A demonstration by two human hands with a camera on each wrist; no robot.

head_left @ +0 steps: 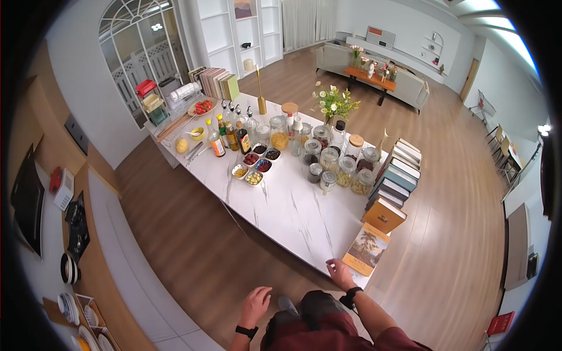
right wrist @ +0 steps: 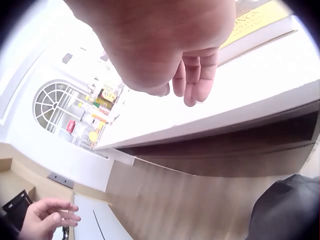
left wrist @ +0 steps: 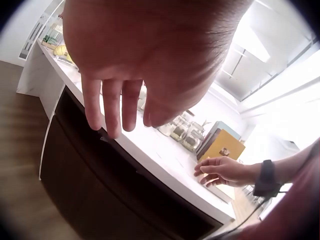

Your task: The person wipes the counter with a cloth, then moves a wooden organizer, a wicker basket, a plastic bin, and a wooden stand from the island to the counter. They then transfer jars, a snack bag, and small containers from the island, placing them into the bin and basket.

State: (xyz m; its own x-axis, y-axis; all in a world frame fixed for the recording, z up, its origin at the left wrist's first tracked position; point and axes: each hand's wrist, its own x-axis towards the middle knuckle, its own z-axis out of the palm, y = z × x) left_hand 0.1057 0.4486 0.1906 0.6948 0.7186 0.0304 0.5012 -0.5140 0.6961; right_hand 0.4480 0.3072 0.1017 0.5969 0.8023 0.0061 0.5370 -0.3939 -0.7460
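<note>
My left hand (head_left: 255, 305) hangs in the air in front of the long marble-topped table (head_left: 269, 213), holding nothing. In the left wrist view its fingers (left wrist: 113, 107) point down, fairly straight and slightly apart. Over the table's near right corner is my right hand (head_left: 339, 274), its fingers loosely bent and nothing between them. Closest to it lies a book (head_left: 366, 250) with a landscape painting on its yellow-orange cover, flat on the tabletop. In the right wrist view that book's yellow cover (right wrist: 257, 22) shows just beyond the hand.
Behind the flat book stands an orange book (head_left: 384, 214), then a row of upright books (head_left: 399, 172). Several glass jars (head_left: 345, 169), small bowls of food (head_left: 254, 178) and sauce bottles (head_left: 215, 139) occupy the table's middle and far side. A counter (head_left: 132, 263) runs along the left.
</note>
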